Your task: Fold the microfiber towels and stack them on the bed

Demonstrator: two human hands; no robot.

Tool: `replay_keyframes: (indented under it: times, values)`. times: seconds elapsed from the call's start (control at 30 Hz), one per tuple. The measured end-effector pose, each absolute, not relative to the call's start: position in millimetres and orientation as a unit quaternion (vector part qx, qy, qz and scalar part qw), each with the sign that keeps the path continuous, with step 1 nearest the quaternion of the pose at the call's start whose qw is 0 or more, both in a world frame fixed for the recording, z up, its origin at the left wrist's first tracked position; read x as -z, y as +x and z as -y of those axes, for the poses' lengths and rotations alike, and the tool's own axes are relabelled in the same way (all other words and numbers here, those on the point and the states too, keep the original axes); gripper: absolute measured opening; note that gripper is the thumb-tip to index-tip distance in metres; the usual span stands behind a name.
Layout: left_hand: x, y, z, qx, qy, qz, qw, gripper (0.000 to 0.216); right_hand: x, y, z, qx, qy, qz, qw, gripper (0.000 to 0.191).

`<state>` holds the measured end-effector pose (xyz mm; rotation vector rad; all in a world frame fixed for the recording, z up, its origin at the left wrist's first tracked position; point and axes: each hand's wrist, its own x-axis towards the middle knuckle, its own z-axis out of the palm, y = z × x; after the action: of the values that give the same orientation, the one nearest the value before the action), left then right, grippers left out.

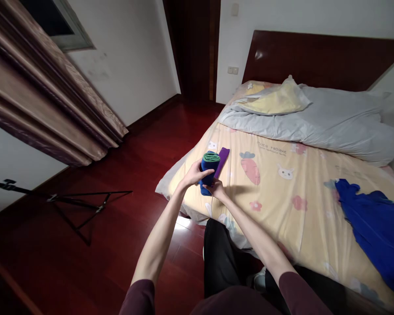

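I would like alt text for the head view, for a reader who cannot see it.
A person's left hand and right hand hold a rolled blue cloth, green at its top end, over a yellow printed bed sheet. A purple strip lies beside the roll; crumpled blue fabric lies at right.

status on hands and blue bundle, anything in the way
Left grip, right grip: both on blue bundle, upright. Purple item close by; no obstruction seen.
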<state>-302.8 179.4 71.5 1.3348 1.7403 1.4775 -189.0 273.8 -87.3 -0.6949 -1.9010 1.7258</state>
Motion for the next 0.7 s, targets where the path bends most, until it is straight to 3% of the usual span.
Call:
replay_keyframes:
  times: [0.17,0.57,0.7]
  values:
    - [-57,-305,-184,-0.557,0.460,-0.646,0.247,0.044,97,-190,-279,-0.641,-0.239,0.689,0.241,0.054]
    - [-50,-312,-186,-0.557,0.469,-0.644,0.234,0.045,98,-193,-282,-0.660,-0.222,0.686,0.210,0.053]
    - [-47,-312,-182,-0.592,0.472,-0.628,0.179,0.070,89,-191,-289,-0.660,-0.192,0.701,0.189,0.076]
